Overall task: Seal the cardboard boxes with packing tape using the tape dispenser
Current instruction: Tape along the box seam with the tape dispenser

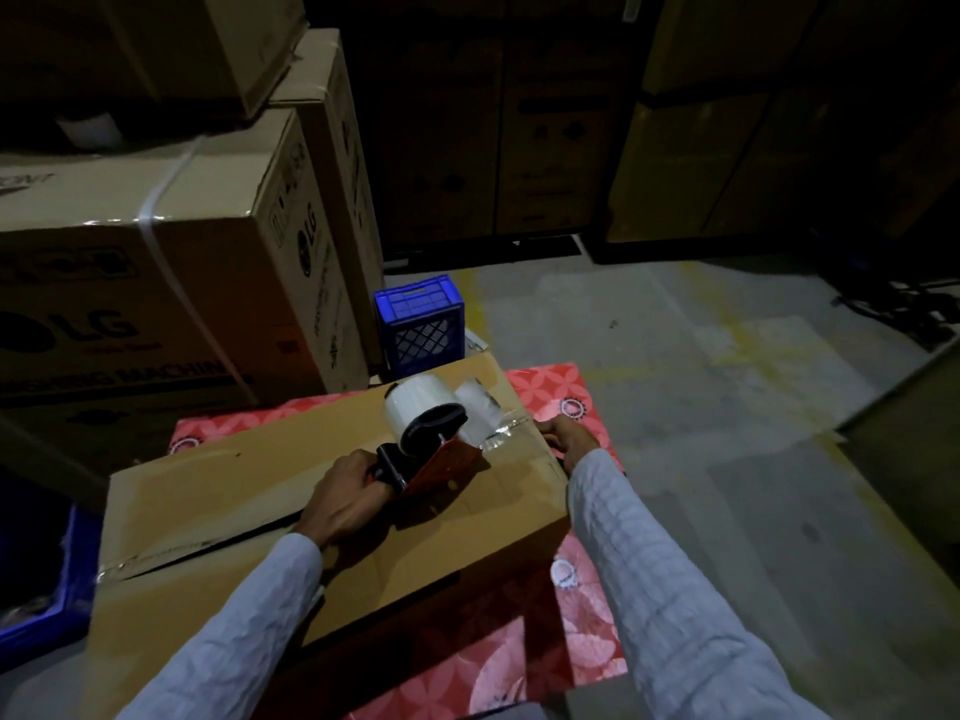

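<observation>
A flat brown cardboard box (249, 491) lies on a red patterned surface (571, 641) in front of me. Its top flaps meet in a seam that gapes slightly at the left end. My left hand (345, 504) grips the black handle of a red tape dispenser (439, 449) carrying a white tape roll, which rests on the box top near the right end. A short strip of clear tape (501, 433) runs from the dispenser to the right edge. My right hand (569, 441) presses against that right edge of the box, where the tape ends.
Large printed cartons (156, 283) are stacked at the left. A blue plastic crate (421, 324) stands just behind the box, and another blue crate (47, 589) sits at the lower left. Dark stacked cartons (545, 148) line the back. Grey concrete floor (753, 407) spreads to the right.
</observation>
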A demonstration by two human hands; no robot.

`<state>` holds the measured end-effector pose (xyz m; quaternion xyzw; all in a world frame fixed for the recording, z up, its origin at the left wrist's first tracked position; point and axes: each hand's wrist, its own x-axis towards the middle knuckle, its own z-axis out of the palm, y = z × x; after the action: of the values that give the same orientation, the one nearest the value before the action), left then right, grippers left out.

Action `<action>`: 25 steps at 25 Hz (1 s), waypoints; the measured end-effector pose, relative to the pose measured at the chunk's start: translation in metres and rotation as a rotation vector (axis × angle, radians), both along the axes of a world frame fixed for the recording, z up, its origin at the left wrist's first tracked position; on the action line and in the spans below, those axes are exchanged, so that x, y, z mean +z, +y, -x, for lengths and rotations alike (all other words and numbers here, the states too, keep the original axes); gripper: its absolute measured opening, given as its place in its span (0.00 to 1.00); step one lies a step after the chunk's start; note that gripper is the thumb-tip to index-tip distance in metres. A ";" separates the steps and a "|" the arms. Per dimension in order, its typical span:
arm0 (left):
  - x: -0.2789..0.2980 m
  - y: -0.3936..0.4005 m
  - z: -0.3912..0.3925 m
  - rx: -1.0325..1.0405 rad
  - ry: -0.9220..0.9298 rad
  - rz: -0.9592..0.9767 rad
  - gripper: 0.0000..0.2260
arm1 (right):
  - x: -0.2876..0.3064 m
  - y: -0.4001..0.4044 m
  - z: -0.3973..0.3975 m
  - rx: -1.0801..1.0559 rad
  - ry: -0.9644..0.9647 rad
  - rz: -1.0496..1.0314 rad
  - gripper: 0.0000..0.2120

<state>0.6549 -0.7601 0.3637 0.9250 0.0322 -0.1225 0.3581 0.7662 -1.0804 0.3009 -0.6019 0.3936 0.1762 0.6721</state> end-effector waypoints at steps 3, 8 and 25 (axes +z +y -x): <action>0.001 -0.003 0.000 -0.010 0.008 0.002 0.15 | 0.015 0.002 -0.008 0.072 0.023 0.056 0.24; 0.002 -0.005 0.003 -0.003 0.016 0.010 0.14 | -0.070 -0.017 -0.035 0.278 -0.093 0.481 0.28; 0.004 -0.022 -0.028 0.020 0.022 -0.036 0.13 | 0.051 0.065 0.023 0.109 -0.439 0.874 0.08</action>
<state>0.6828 -0.7819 0.3674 0.9296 0.0477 -0.1283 0.3421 0.7433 -1.0159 0.3522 -0.8702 0.2477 -0.1014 0.4137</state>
